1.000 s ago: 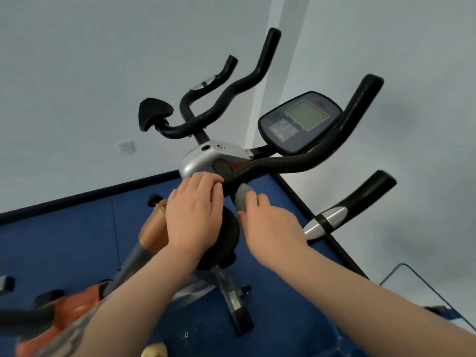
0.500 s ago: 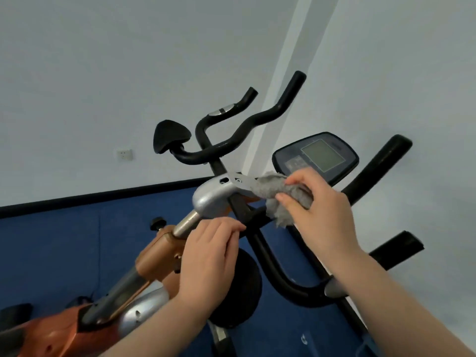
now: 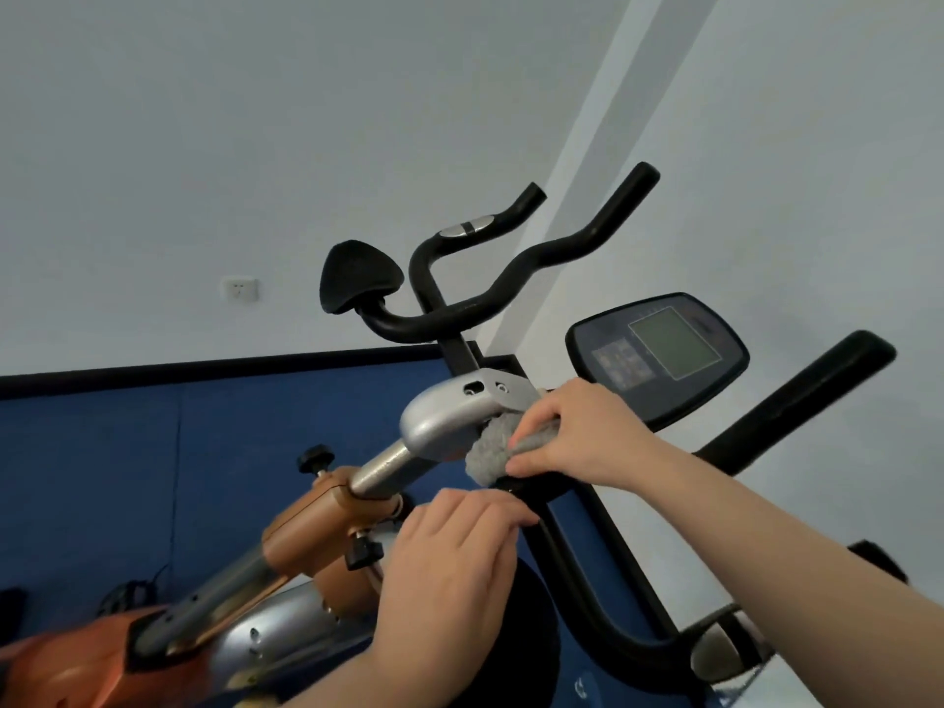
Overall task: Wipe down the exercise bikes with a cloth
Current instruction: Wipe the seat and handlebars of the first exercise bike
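Note:
An orange and silver exercise bike (image 3: 316, 518) fills the lower middle of the head view. Its silver handlebar clamp (image 3: 449, 411) sits at the top of the steel post. My right hand (image 3: 577, 436) grips a grey fluffy cloth (image 3: 490, 452) and presses it against the black handlebar just below the clamp. My left hand (image 3: 449, 564) rests with curled fingers on the black bar lower down, near the post; whether it grips the bar is unclear. The bike's dark console (image 3: 659, 355) with a grey screen stands behind my right hand.
Black handlebar arms (image 3: 797, 401) stick out to the right and below. A second bike's black handlebars (image 3: 516, 278) and a black pad (image 3: 357, 273) stand behind. A blue floor (image 3: 127, 477) meets white walls; a wall socket (image 3: 240, 288) is at left.
My right hand has brought the cloth down from beside the console to just under the silver clamp. My left hand stays on the bar below. The camera has moved closer.

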A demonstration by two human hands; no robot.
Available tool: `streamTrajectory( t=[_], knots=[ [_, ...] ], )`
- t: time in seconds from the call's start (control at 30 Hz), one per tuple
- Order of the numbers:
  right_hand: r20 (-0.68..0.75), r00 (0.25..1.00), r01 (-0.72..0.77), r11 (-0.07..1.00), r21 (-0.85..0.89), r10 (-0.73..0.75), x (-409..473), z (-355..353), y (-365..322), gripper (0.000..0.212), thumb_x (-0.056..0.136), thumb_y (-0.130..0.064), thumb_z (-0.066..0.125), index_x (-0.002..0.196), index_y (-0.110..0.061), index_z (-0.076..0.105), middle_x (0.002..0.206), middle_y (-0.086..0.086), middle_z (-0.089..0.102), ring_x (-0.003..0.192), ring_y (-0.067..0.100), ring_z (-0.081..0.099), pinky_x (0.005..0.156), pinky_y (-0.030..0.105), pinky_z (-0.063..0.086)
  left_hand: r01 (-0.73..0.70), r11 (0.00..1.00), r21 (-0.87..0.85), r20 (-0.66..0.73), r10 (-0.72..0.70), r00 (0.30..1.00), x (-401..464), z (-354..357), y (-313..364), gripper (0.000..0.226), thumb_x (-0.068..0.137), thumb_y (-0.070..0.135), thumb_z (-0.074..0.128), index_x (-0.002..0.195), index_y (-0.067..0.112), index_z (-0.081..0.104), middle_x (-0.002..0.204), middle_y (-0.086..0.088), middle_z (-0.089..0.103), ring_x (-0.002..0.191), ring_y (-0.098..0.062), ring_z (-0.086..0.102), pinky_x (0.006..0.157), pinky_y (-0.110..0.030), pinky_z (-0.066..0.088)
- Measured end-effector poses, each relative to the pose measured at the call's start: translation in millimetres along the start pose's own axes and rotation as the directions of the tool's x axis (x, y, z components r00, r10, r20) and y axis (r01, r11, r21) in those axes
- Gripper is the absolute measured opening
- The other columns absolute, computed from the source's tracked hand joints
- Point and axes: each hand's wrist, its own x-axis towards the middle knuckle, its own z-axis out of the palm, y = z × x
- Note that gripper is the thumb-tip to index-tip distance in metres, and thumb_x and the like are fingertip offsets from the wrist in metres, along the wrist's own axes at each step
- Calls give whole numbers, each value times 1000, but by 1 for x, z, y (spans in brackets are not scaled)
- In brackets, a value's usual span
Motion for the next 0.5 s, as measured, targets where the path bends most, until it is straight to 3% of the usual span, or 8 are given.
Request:
streamTrajectory(
  t=[0.13,0.37,0.43,0.5],
  knots=[
    [-58,998,-25,998,65,28,10,11,2,20,54,-43,86,65,-40,70,72,-20,60,80,4,58,72,25,43,4,1000,14,16,-4,1000,2,0,-1,17,89,22,50,98,32,61,103,20,64,92,-5,58,74,-29,45],
    [-383,920,80,997,-24,-83,11,41,-11,17,73,-36,75,85,-26,68,90,-8,65,84,17,61,76,34,49,16,999,34,15,-16,1000,0,-2,2,18,91,23,47,98,29,63,102,17,65,92,-8,59,74,-30,46],
    [-374,927,31,998,55,-8,9,34,-5,16,77,-37,72,89,-26,67,89,-8,65,84,14,61,73,31,47,31,999,31,20,-32,999,0,-3,3,19,92,24,46,98,29,63,102,17,64,93,-8,59,74,-31,47],
    [-251,968,2,990,138,33,5,23,4,12,79,-36,71,88,-32,65,86,-11,63,83,10,58,65,26,41,49,998,31,7,-49,999,-1,-4,5,19,92,25,45,98,28,63,102,17,63,93,-8,59,75,-31,47]
  ],
)
